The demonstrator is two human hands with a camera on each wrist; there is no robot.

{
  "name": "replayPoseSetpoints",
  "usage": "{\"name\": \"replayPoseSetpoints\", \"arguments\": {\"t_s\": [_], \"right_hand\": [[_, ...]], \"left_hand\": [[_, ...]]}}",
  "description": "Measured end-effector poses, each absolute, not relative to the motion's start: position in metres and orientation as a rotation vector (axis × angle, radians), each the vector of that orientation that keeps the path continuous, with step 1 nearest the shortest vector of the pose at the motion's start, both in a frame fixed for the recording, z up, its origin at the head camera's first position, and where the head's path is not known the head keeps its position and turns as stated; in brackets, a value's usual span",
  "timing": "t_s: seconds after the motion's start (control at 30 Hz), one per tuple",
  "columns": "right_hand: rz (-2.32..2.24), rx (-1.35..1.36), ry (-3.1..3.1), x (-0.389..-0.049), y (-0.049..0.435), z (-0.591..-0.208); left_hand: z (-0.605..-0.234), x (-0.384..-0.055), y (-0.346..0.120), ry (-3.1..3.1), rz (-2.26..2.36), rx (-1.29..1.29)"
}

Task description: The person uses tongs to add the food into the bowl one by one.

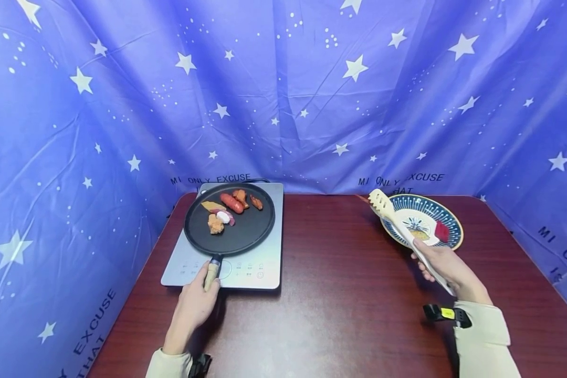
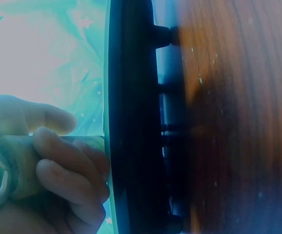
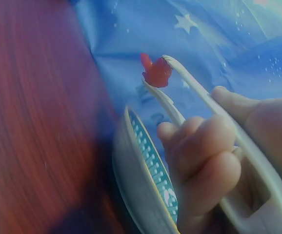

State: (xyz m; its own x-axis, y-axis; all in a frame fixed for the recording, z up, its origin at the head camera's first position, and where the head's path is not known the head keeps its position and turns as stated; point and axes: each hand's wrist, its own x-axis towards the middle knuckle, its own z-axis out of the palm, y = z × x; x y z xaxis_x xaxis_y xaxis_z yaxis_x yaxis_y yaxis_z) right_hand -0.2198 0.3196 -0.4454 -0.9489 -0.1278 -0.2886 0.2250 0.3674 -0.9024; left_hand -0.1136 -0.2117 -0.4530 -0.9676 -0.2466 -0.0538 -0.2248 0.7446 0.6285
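Note:
In the head view my left hand [image 1: 196, 307] grips the wood-toned handle [image 1: 211, 276] of a black frying pan [image 1: 227, 242]. Fingers curl round that handle in the left wrist view, near a metal hanging ring [image 2: 4, 180]. Several food pieces lie in the pan, among them a red sausage [image 1: 232, 203] and a golden fried piece [image 1: 214, 224]. My right hand [image 1: 446, 265] holds cream tongs [image 1: 399, 226] over a patterned plate [image 1: 455, 223]. Between the tongs' tips, the right wrist view shows a small red food piece [image 3: 158, 73].
Under the pan sits a silver induction cooktop [image 1: 264, 273], at the left of the dark red wooden table [image 1: 331, 294]. A red piece [image 1: 441, 231] and a yellowish piece [image 1: 420, 235] lie on the plate. A blue star-patterned curtain [image 1: 283, 94] closes off the back and sides.

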Motion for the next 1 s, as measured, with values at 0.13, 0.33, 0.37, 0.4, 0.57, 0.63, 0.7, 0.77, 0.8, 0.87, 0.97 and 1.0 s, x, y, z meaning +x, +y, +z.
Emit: {"name": "replayPoseSetpoints", "arguments": {"t_s": [0.13,0.33,0.37,0.4,0.57,0.63,0.7,0.77,0.8,0.87,0.97,1.0], "right_hand": [[-1.633,0.053,2.288,-0.224,0.307,-0.443],[-1.638,0.009,2.258,-0.229,0.287,-0.439],[-1.634,-0.003,2.256,-0.23,0.284,-0.438],[-1.634,-0.016,2.251,-0.231,0.28,-0.438],[-1.621,-0.063,2.243,-0.236,0.261,-0.435],[-1.616,-0.082,2.243,-0.238,0.252,-0.434],[-1.609,-0.1,2.247,-0.24,0.244,-0.433],[-1.607,-0.103,2.244,-0.243,0.234,-0.432],[-1.607,-0.108,2.242,-0.244,0.23,-0.432],[-1.605,-0.12,2.236,-0.246,0.22,-0.431],[-1.6,-0.156,2.231,-0.249,0.205,-0.429],[-1.601,-0.164,2.226,-0.25,0.2,-0.428]], "left_hand": [[-0.453,-0.113,-0.212,-2.899,-1.038,0.385],[-0.453,-0.113,-0.213,-2.895,-1.032,0.377],[-0.453,-0.113,-0.213,-2.894,-1.033,0.379],[-0.453,-0.113,-0.212,-2.893,-1.036,0.382],[-0.452,-0.114,-0.212,-2.897,-1.046,0.388],[-0.453,-0.114,-0.212,-2.897,-1.045,0.383],[-0.453,-0.114,-0.212,-2.893,-1.042,0.372],[-0.453,-0.113,-0.212,-2.891,-1.038,0.366],[-0.453,-0.113,-0.212,-2.891,-1.037,0.364],[-0.453,-0.113,-0.212,-2.89,-1.035,0.359],[-0.454,-0.113,-0.212,-2.888,-1.035,0.355],[-0.454,-0.113,-0.212,-2.886,-1.035,0.353]]}}
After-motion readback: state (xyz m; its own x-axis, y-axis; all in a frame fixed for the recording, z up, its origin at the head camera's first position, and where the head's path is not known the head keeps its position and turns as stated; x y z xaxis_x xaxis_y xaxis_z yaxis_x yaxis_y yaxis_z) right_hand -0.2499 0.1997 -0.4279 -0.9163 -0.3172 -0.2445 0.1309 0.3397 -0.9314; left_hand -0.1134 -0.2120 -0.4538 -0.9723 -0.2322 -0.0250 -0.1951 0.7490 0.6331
